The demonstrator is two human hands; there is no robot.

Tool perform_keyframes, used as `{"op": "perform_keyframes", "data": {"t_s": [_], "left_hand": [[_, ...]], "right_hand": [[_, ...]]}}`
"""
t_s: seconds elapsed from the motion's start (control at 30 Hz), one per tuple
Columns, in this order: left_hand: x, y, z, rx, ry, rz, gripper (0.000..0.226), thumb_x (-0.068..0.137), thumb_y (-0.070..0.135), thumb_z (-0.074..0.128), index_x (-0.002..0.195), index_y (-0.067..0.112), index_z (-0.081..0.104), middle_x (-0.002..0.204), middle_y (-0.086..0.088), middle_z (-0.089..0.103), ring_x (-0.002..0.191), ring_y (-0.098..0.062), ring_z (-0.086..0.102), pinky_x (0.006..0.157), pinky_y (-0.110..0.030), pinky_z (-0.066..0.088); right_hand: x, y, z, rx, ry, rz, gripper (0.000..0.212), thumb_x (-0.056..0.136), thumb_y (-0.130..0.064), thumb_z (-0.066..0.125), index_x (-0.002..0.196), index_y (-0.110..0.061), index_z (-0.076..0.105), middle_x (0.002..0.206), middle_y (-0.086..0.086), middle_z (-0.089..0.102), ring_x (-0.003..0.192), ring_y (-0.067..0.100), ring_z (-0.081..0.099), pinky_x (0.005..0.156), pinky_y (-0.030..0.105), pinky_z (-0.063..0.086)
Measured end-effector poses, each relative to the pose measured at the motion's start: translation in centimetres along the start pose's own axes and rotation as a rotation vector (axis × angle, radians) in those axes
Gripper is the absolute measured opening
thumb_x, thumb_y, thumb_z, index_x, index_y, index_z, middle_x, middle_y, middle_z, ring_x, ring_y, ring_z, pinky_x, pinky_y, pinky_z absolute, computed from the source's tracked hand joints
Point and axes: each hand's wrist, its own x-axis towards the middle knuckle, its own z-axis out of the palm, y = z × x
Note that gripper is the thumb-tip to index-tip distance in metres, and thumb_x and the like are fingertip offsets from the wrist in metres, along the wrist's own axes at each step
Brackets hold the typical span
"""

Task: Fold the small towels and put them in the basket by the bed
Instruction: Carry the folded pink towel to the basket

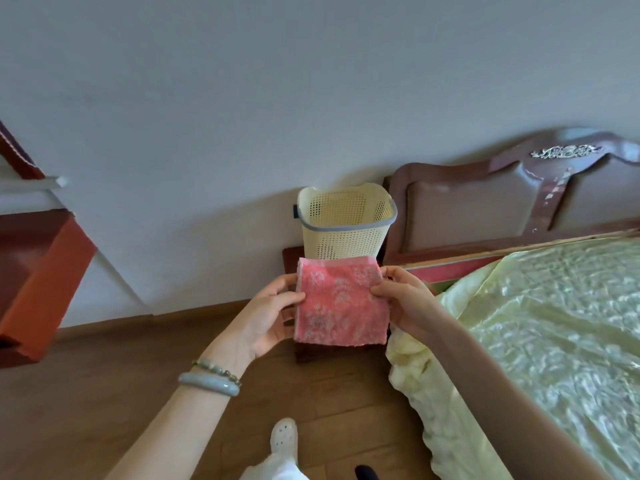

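Nearest: your left hand (268,315) and right hand (403,301), each pinched on a side edge of the folded pink towel (341,303), held just before the basket (346,220). Basket: cream, perforated, beside the bed (554,323) headboard.

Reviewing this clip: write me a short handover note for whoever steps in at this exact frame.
Left hand: pinching the left edge of the folded pink patterned towel.
Right hand: pinching its right edge.
Towel is held flat in the air, in front of the cream perforated plastic basket, which stands beside the wooden bed headboard.
Done: this towel looks folded.
Left: lower it into the basket. Basket contents and any other towels are not visible.
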Motion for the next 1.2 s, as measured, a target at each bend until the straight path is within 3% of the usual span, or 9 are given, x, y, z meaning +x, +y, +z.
{"op": "perform_keyframes", "data": {"t_s": [0.1,0.23,0.33,0.43,0.63,0.77,0.9,1.07,1.2], "left_hand": [[5.3,2.1,-0.4,0.003,-0.034,-0.006,0.026,0.095,0.013,0.049,0.118,0.021,0.059,0.107,-0.014,0.062,0.100,-0.030,0.060,0.086,-0.048,0.051],[13.2,5.6,-1.2,-0.007,-0.082,-0.004,0.029,0.094,0.010,0.051,0.120,0.019,0.059,0.095,-0.011,0.068,0.084,-0.023,0.066,0.064,-0.039,0.057],[19.0,8.6,-1.7,0.005,-0.114,-0.019,0.029,0.092,0.011,0.053,0.117,0.023,0.062,0.098,-0.012,0.067,0.086,-0.025,0.064,0.069,-0.040,0.055],[24.2,11.2,-2.0,0.023,-0.138,-0.033,0.027,0.090,0.012,0.056,0.109,0.028,0.067,0.093,-0.009,0.069,0.083,-0.024,0.065,0.061,-0.036,0.054],[32.2,14.5,-2.1,0.083,-0.141,-0.069,0.026,0.089,0.012,0.057,0.103,0.030,0.068,0.096,-0.009,0.064,0.092,-0.026,0.058,0.068,-0.038,0.052],[36.2,15.5,-2.2,0.052,-0.114,-0.119,0.027,0.091,0.008,0.053,0.110,0.025,0.064,0.086,-0.007,0.065,0.068,-0.015,0.060,0.049,-0.027,0.048],[40.5,16.0,-1.9,0.053,-0.024,-0.133,0.032,0.093,0.005,0.049,0.118,0.023,0.058,0.090,-0.007,0.064,0.077,-0.019,0.061,0.058,-0.031,0.051],[46.7,15.6,-0.7,0.064,0.134,-0.154,0.036,0.095,0.000,0.043,0.122,0.021,0.053,0.097,-0.009,0.061,0.083,-0.023,0.063,0.063,-0.037,0.055],[52.3,13.6,0.1,0.150,0.235,-0.169,0.038,0.096,0.000,0.041,0.123,0.023,0.051,0.102,-0.006,0.059,0.092,-0.023,0.061,0.071,-0.040,0.053]], "right_hand": [[4.3,-1.5,-0.9,-0.009,0.034,0.014,0.016,0.085,0.005,0.052,0.091,-0.010,0.050,0.088,0.009,0.061,0.067,0.017,0.068,0.053,0.034,0.053],[11.0,-4.4,-1.6,-0.006,0.098,-0.006,0.018,0.085,0.009,0.048,0.088,-0.009,0.049,0.075,0.006,0.060,0.055,0.013,0.064,0.042,0.026,0.048],[16.0,-6.7,-2.2,0.004,0.139,-0.011,0.020,0.085,0.011,0.047,0.086,-0.009,0.049,0.073,0.005,0.059,0.054,0.012,0.062,0.045,0.026,0.049],[20.6,-8.9,-3.2,-0.007,0.174,0.000,0.019,0.085,0.009,0.048,0.088,-0.009,0.048,0.071,0.004,0.060,0.052,0.011,0.062,0.041,0.023,0.047],[28.2,-11.3,-5.2,0.040,0.196,0.030,0.020,0.084,0.009,0.049,0.089,-0.011,0.049,0.080,0.007,0.064,0.071,0.021,0.062,0.055,0.032,0.054],[32.7,-12.1,-6.7,0.015,0.184,0.070,0.019,0.083,0.007,0.052,0.089,-0.011,0.050,0.085,0.009,0.065,0.077,0.024,0.063,0.065,0.039,0.052],[37.7,-13.2,-8.5,-0.074,0.157,0.126,0.019,0.084,0.005,0.053,0.090,-0.014,0.051,0.085,0.006,0.064,0.076,0.021,0.061,0.050,0.029,0.053],[45.6,-13.4,-12.3,-0.117,0.067,0.197,0.035,0.085,0.010,0.052,0.104,-0.019,0.053,0.091,0.002,0.068,0.079,0.016,0.064,0.062,0.033,0.055],[51.8,-12.2,-15.7,-0.214,0.011,0.282,0.044,0.085,0.011,0.052,0.114,-0.022,0.052,0.093,0.002,0.069,0.078,0.015,0.065,0.059,0.030,0.053]]}}
